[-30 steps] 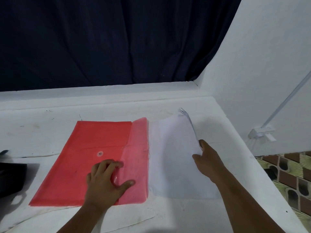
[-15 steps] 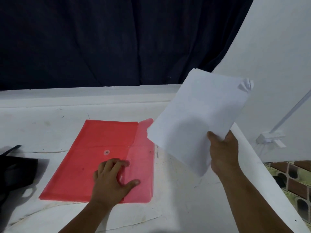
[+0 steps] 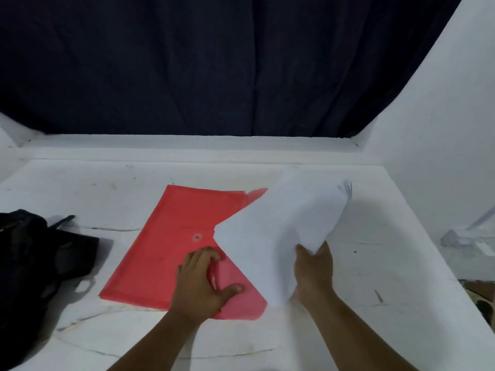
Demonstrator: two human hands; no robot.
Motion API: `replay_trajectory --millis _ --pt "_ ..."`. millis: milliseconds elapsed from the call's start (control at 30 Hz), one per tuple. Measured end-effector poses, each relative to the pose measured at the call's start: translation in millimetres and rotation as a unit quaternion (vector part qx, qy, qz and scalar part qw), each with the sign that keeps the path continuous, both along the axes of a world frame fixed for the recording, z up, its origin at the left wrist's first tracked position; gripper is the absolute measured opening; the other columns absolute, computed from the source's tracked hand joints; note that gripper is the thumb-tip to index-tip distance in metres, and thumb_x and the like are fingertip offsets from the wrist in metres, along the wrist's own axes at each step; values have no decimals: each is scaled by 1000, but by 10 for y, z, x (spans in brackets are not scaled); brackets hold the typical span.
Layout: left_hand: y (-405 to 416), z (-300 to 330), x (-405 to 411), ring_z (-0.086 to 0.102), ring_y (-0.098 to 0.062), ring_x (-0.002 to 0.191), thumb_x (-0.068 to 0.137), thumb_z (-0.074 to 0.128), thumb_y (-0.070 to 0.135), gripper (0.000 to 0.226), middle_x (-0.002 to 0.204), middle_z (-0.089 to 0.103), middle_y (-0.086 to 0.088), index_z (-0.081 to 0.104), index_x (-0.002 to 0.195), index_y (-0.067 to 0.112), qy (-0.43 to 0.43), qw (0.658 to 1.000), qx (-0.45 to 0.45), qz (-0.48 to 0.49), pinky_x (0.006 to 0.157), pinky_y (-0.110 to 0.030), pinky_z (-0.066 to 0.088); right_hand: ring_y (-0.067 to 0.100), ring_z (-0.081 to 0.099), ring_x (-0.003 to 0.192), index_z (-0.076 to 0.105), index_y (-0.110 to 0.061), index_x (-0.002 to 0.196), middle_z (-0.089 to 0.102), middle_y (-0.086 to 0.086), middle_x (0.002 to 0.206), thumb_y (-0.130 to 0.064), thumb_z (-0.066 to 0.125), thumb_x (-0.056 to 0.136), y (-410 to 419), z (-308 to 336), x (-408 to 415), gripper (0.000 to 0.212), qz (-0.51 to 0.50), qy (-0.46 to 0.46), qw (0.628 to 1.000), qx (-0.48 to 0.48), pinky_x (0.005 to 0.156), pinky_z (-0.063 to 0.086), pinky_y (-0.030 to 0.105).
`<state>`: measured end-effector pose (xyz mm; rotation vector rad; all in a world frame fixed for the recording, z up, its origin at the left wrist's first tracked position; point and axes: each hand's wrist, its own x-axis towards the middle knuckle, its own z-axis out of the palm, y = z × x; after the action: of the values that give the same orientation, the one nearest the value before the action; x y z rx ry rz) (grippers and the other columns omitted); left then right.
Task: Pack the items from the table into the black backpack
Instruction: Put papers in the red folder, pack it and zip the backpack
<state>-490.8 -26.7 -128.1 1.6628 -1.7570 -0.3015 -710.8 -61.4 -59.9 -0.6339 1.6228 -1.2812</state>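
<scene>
Lower centre of the frame, the left hand lies flat on the red plastic envelope, fingers spread and pressing near its open flap, gripping nothing; just right of it the right hand pinches the near edge of the sheaf of white paper, thumb on top. Half a second ago that sheaf was held high against the wall at upper right; now it has come down and swung left, its leading corner lying over the flap end of the envelope, close to the snap button; a second ago it still lay flat on the table. I judge the papers are being steered into the envelope before anything goes into the bag, so packing proper has not begun.

Around them: the white table, scuffed and cracked; at the left edge of the frame the black backpack slumps on the table, well apart from the envelope; whether its mouth is open I cannot tell. Far right, a small clear fitting sits against the white wall; across the top hangs a dark curtain.

In the way: the pressing left hand lies over the flap near the mouth, and the sheaf's far corner is dog-eared and may snag.
</scene>
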Motion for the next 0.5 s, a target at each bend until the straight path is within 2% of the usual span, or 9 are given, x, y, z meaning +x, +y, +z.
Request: replay_trajectory --millis 133,233,300,367,467,500 --pt "32 12 9 55 -8 102 63 79 68 58 109 56 29 51 102 35 76 997 -23 1 89 -46 45 28 62 111 57 -23 129 67 4 121 -6 53 91 3 105 -99 42 53 168 984 -15 100 51 47" --pt "58 47 11 54 -2 106 78 63 74 50 112 57 27 52 106 34 85 995 -49 -11 89 -46 45 32 59 115 52 -19 136 64 8 126 -7 47 98 -17 220 -177 40 116 276 954 -15 100 46 40" --pt "59 54 4 52 3 108 83 59 69 43 114 56 28 51 110 36 79 996 -47 -7 89 -42 43 27 59 107 52 -21 135 64 5 120 -7 44 99 -52 337 -230 39 170 308 936 -4 96 46 35" --pt "56 33 -8 52 3 109 86 60 57 35 116 56 29 51 115 40 70 997 -39 0 90 -40 42 19 56 93 54 -23 129 61 -1 108 -6 43 98 -85 431 -259 37 223 316 922 15 85 45 26" --pt "60 11 -26 55 -7 105 90 50 41 35 114 61 19 59 121 27 62 997 -27 21 92 -48 46 11 62 86 57 -29 121 65 -9 105 -5 44 91 -125 469 -270 40 289 297 909 43 67 48 23" --pt "67 16 -32 55 -9 104 90 45 39 39 113 62 15 61 121 22 64 997 -25 32 92 -49 47 11 64 86 58 -30 120 67 -10 105 -7 44 89 -133 449 -271 41 308 292 904 52 65 51 24"
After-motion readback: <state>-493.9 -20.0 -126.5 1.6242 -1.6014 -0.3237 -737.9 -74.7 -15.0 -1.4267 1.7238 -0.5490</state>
